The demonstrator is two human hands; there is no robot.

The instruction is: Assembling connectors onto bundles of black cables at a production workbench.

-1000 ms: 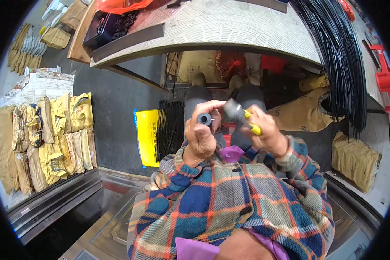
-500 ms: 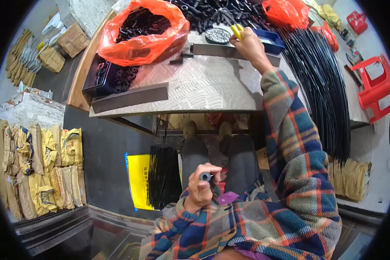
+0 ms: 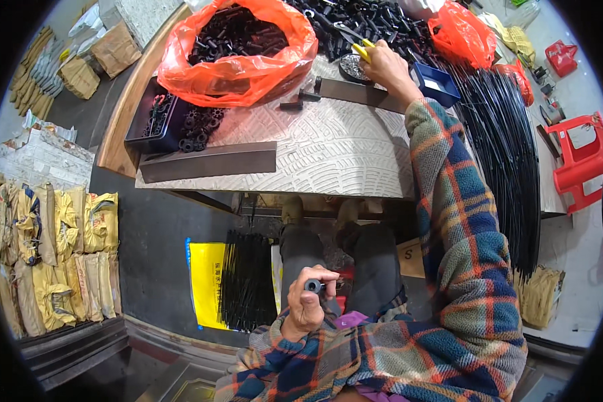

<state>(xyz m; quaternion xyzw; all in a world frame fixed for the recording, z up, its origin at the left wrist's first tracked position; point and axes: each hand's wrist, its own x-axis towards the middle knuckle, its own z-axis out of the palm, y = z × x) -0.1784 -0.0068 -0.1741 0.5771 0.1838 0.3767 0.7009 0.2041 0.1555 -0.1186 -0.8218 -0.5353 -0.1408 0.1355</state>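
Observation:
My right hand (image 3: 388,65) is closed round the yellow handles of a pair of pliers (image 3: 362,49), whose metal jaws point to the far left. Just beneath them lies a round black dish (image 3: 346,72) holding small shiny bits. Over my lap, my left hand (image 3: 304,305) grips a short dark tube (image 3: 313,286), its hollow end facing up. A long dark metal bar (image 3: 362,94) lies on the table nearer than the dish. Two short black tubular pieces (image 3: 308,96) sit left of the bar.
A red plastic bag (image 3: 241,87) full of black parts stands on the table (image 3: 342,147). Left are a blue bin (image 3: 155,142) and another metal bar (image 3: 211,161). A blue tray (image 3: 442,100) and long black rods (image 3: 509,154) lie right. A red stool (image 3: 579,164) stands beyond.
The view has shifted, so the table sits lower in it. The pliers' jaws now show beyond my right hand. My left hand still holds the tube over my lap.

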